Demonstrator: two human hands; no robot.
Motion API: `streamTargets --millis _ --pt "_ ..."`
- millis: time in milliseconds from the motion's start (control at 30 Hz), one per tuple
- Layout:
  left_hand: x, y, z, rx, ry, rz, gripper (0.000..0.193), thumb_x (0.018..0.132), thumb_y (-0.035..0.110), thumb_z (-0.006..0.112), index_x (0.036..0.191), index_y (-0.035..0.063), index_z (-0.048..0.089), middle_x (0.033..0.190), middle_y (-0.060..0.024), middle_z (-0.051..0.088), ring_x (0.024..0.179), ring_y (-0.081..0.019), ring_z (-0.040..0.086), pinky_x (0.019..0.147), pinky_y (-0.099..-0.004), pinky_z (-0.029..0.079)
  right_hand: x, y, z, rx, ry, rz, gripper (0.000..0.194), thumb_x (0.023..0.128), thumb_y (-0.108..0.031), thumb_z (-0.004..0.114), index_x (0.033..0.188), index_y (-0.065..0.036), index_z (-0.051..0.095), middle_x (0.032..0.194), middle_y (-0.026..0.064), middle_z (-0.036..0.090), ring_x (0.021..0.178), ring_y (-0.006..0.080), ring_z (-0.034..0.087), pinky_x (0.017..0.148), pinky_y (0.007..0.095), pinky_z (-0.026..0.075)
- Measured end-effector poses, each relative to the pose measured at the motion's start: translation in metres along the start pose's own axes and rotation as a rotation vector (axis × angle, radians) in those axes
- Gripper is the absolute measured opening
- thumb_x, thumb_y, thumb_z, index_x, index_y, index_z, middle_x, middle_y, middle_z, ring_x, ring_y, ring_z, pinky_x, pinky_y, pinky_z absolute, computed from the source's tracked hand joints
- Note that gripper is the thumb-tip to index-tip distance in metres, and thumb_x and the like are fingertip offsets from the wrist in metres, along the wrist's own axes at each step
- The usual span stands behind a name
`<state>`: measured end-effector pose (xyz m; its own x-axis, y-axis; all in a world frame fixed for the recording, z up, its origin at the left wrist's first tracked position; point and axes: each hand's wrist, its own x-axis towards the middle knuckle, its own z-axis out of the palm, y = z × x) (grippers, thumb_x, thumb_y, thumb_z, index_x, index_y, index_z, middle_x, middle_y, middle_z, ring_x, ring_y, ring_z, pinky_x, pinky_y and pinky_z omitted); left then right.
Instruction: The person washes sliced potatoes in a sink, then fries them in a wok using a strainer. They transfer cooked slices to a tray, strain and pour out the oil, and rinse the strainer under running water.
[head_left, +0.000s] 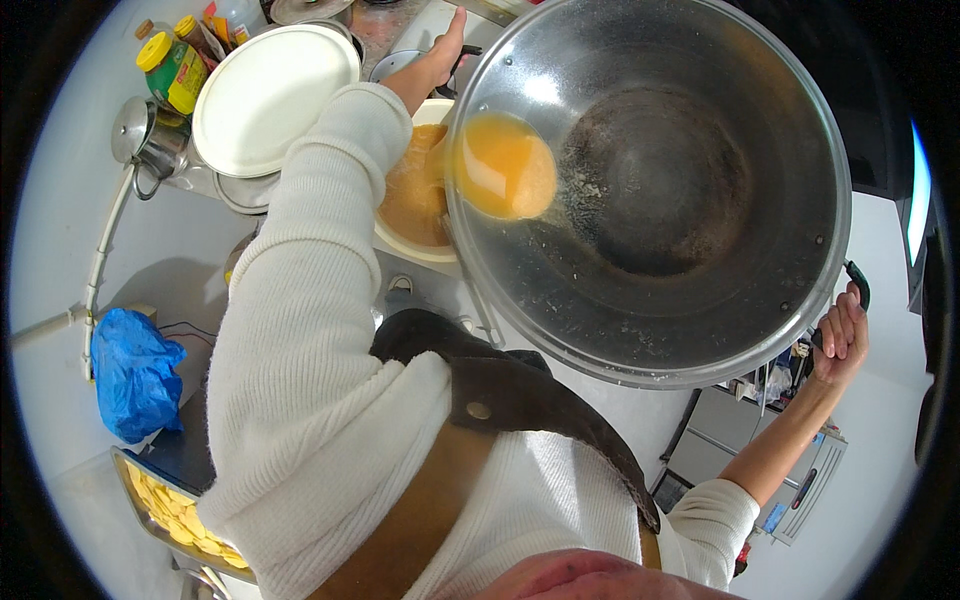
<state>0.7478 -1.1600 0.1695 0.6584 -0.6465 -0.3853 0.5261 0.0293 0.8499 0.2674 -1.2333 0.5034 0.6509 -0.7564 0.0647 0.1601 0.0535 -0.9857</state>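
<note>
A large metal wok (667, 187) is tilted to the left, held up in both my hands. My left hand (442, 60) is at its black handle (459, 69), thumb pointing up. At the lower right, my right hand (840, 337) has its fingers wrapped around the opposite handle (861, 286). Orange-yellow liquid (506, 169) pools at the wok's left side and runs over the rim. Below that rim stands a cream-coloured basin (401, 238) holding orange-brown liquid (412, 195). The wok hides the basin's right part.
A cream oval lid (277, 97) lies left of my forearm. Beyond are a green jar with a yellow cap (171, 71) and a metal pitcher (154, 139). A blue plastic bag (139, 375) and a tray of yellow slices (176, 517) are at lower left. Grey drawers (720, 427) stand right.
</note>
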Motion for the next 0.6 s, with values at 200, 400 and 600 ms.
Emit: streamTargets --millis 200,400,600 --pt "0.016 -0.009 -0.002 0.076 0.131 0.046 0.094 0.069 0.070 0.033 0.130 0.0030 0.006 0.128 -0.0160 0.026 0.108 -0.0256 0.034 0.083 -0.0407 0.035 0.000 0.000 0.000 0.009 0.047 0.014 0.013 0.083 -0.004 0.037 0.093 0.004 0.038 0.050 -0.0031 0.030 0.033 0.0008 0.023 0.026 0.0145 0.025" --pt "0.027 -0.007 -0.001 0.210 0.175 0.187 0.093 0.069 0.070 0.032 0.131 0.0060 0.006 0.123 -0.0158 0.032 0.108 -0.0270 0.034 0.079 -0.0433 0.037 0.004 0.003 -0.023 0.074 0.042 0.019 0.014 0.083 -0.004 0.037 0.094 0.005 0.039 0.050 -0.0030 0.029 0.033 0.0012 0.024 0.026 0.0152 0.024" --pt "-0.011 0.032 0.029 0.211 -0.021 -0.150 0.087 0.068 0.073 0.024 0.132 0.0187 0.001 0.130 -0.0112 0.025 0.116 -0.0297 0.025 0.089 -0.0553 0.019 0.009 0.023 -0.075 0.147 0.103 0.029 0.012 0.083 -0.003 0.038 0.091 0.005 0.042 0.050 -0.0032 0.029 0.033 0.0017 0.023 0.027 0.0161 0.023"
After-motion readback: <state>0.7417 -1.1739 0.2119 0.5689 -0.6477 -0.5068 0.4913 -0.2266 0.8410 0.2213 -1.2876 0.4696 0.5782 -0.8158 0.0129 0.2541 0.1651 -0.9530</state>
